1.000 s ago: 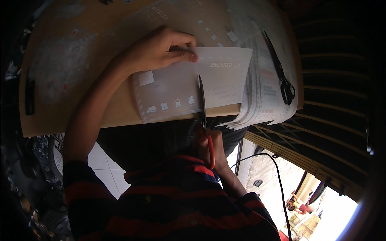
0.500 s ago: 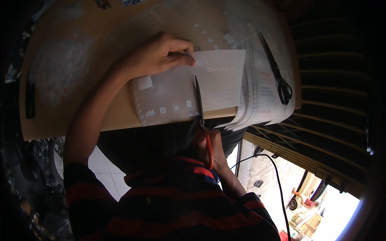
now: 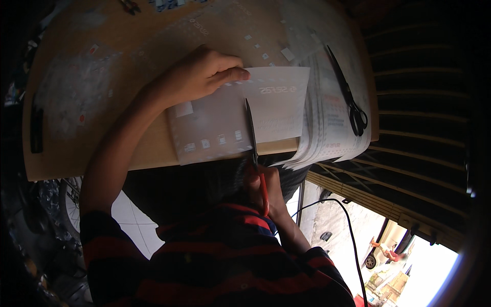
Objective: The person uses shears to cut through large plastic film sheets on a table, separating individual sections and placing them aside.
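My left hand (image 3: pixel 225 72) pinches the far edge of a translucent printed plastic sheet (image 3: pixel 209 120) between thumb and bent fingers. Small white pictures run along the sheet's near edge, which reaches the table's front edge. In my right hand (image 3: pixel 268 187) is a pair of red-handled scissors (image 3: pixel 250 128), gripped by the handles below the table edge. Their dark blades point away from me and lie along the line between the clearer left part and a whiter right part (image 3: pixel 281 110). The tip stops short of my left thumb. Whether the blades are fully together cannot be made out.
A stack of printed plastic sheets (image 3: pixel 327 123) droops over the front edge at right. Black scissors (image 3: pixel 348 92) lie on it. More clear plastic (image 3: pixel 76 87) covers the left of the wooden table (image 3: pixel 148 146). A black cable (image 3: pixel 353 240) hangs at lower right, near a slatted metal gate (image 3: pixel 414 112).
The view has shifted slightly. My left hand still pinches the sheet, and a striped edge shows more plainly beside the thumb. The scissors keep nearly the same place.
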{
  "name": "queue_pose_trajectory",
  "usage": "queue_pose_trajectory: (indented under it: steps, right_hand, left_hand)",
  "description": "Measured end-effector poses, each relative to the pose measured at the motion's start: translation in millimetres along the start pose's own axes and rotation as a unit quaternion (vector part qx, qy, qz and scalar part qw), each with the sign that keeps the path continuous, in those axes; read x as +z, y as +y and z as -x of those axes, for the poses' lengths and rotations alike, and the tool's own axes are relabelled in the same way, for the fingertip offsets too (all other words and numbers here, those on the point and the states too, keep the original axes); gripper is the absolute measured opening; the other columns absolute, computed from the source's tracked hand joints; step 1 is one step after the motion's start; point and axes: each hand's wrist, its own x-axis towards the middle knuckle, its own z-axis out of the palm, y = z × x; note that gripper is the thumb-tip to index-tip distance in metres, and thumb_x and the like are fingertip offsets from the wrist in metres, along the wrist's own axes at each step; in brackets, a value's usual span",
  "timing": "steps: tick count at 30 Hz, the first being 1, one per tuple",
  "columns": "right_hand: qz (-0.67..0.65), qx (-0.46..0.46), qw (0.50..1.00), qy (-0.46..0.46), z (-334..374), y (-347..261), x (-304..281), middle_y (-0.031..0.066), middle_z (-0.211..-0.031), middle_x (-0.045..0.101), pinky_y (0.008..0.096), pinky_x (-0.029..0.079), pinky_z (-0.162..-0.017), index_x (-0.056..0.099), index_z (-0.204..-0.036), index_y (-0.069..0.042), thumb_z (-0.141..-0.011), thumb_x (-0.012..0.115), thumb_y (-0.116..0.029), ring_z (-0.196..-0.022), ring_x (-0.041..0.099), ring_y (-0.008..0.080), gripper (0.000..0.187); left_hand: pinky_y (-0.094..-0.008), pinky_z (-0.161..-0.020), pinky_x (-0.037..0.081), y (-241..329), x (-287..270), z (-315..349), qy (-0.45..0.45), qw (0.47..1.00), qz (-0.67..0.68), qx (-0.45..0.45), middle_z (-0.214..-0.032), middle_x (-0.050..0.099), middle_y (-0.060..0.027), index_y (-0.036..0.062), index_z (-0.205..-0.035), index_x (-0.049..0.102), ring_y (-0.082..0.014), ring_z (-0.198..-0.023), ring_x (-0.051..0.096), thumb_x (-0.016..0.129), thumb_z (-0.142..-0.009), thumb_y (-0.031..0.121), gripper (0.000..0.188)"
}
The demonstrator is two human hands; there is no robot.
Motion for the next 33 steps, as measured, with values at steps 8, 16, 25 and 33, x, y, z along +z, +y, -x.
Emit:
queue_pose_trajectory:
  steps: [8,16,25,33]
  right_hand:
    - [0.011,-0.025,0.999,0.02,-3.6,5.8,2.9,0.0151,-0.052,0.048,0.0395,0.041,-0.048,0.053,-0.07,0.003,-0.094,0.051,-0.067,-0.046,0.053,0.0321,0.074]
    - [0.015,-0.02,0.999,0.023,-3.2,5.5,5.3,0.0153,-0.051,0.045,0.0403,0.041,-0.047,0.049,-0.068,0.003,-0.094,0.051,-0.068,-0.046,0.051,0.0347,0.075]
    - [0.0,0.003,1.0,0.009,-1.6,6.2,3.5,0.0172,-0.054,0.049,0.0414,0.043,-0.051,0.052,-0.072,0.003,-0.094,0.049,-0.069,-0.05,0.056,0.0358,0.076]
    - [0.006,0.002,1.0,0.018,-1.0,8.4,8.6,0.0162,-0.054,0.049,0.0403,0.041,-0.048,0.053,-0.071,0.004,-0.097,0.051,-0.061,-0.047,0.051,0.03,0.07]
  left_hand:
    - [-0.0298,-0.052,0.04,3.9,3.9,-0.2,-0.011,1.0,-0.002,0.013,-0.058,0.056,-0.0075,0.0013,-0.091,0.069,-0.0107,-0.052,0.05,0.064,-0.098,0.026,0.026]
    - [-0.03,-0.052,0.04,5.3,2.2,-0.8,-0.01,1.0,-0.003,0.025,-0.058,0.056,-0.0082,0.0005,-0.09,0.068,-0.0117,-0.051,0.049,0.065,-0.097,0.024,0.025]
    - [-0.0311,-0.052,0.042,-0.9,10.9,-1.3,-0.01,0.998,-0.008,0.055,-0.059,0.06,-0.011,-0.0005,-0.09,0.068,-0.0132,-0.051,0.058,0.065,-0.097,0.02,0.022]
    - [-0.0323,-0.05,0.04,1.6,10.2,-0.9,-0.008,0.998,-0.007,0.056,-0.056,0.056,-0.0117,0.0013,-0.089,0.069,-0.0145,-0.047,0.053,0.064,-0.098,0.022,0.023]
